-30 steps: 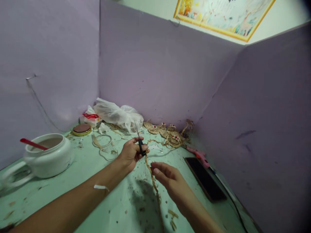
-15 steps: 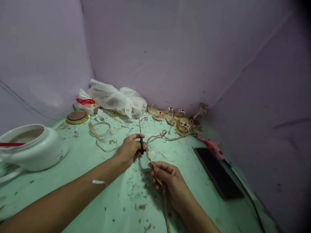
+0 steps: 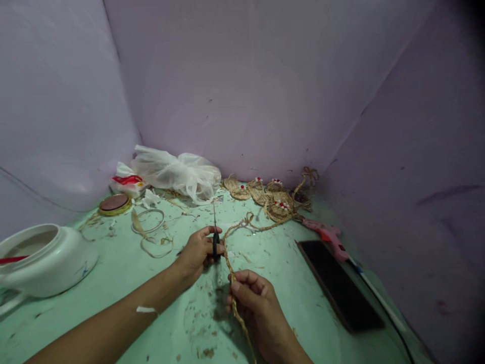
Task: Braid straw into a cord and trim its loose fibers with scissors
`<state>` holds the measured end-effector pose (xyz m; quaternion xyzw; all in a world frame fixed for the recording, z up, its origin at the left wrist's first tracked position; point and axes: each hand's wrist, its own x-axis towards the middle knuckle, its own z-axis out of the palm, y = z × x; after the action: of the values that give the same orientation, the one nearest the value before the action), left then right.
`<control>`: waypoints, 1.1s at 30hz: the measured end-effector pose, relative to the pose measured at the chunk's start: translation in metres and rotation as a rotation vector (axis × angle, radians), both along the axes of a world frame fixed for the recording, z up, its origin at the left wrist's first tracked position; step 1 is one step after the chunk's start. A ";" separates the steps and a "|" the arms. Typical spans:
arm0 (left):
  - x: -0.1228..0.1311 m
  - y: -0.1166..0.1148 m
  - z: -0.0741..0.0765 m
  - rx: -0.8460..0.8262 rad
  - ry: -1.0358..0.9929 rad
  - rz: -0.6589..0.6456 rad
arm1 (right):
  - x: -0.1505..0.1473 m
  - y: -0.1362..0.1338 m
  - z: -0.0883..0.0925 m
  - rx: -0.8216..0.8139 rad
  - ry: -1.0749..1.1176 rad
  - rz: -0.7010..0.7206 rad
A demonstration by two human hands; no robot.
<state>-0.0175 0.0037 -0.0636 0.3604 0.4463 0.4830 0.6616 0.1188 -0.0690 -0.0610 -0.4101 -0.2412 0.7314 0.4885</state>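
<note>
My left hand [image 3: 196, 252] is closed around a pair of scissors [image 3: 215, 246] with black handles, its thin blades pointing away from me. My right hand [image 3: 256, 299] pinches a braided jute cord [image 3: 238, 314] between thumb and fingers. From there the cord runs past the left fingertips, bends right through a small loop and reaches a jute piece [image 3: 281, 205] with red and white beads by the wall. Its near end leaves the bottom of the view. Whether the left fingers also grip the cord, I cannot tell.
A white pot [image 3: 49, 268] stands on the left of the green table [image 3: 166, 323]. At the back lie a plastic bag [image 3: 178, 174], a round tin [image 3: 114, 203] and a white ring [image 3: 161, 222]. A pink glue gun [image 3: 329, 235] and a dark phone [image 3: 341, 285] lie right.
The whole scene sits lower in the picture as my head view has tilted up. Both hands keep their hold, and the cord between them looks slightly straighter.
</note>
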 end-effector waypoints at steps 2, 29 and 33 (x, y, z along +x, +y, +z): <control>0.002 -0.001 0.000 -0.001 0.030 -0.012 | -0.002 -0.002 0.003 0.013 -0.002 -0.021; -0.012 -0.079 0.001 0.950 1.543 -0.107 | 0.015 -0.002 0.012 0.167 -0.067 -0.281; -0.015 -0.080 0.000 0.977 1.533 -0.090 | 0.014 -0.004 0.013 0.164 -0.186 -0.292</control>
<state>-0.0329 -0.0759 -0.0639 0.8402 0.4951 0.2199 -0.0245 0.1331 -0.0726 -0.0477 -0.4655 -0.2822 0.5894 0.5969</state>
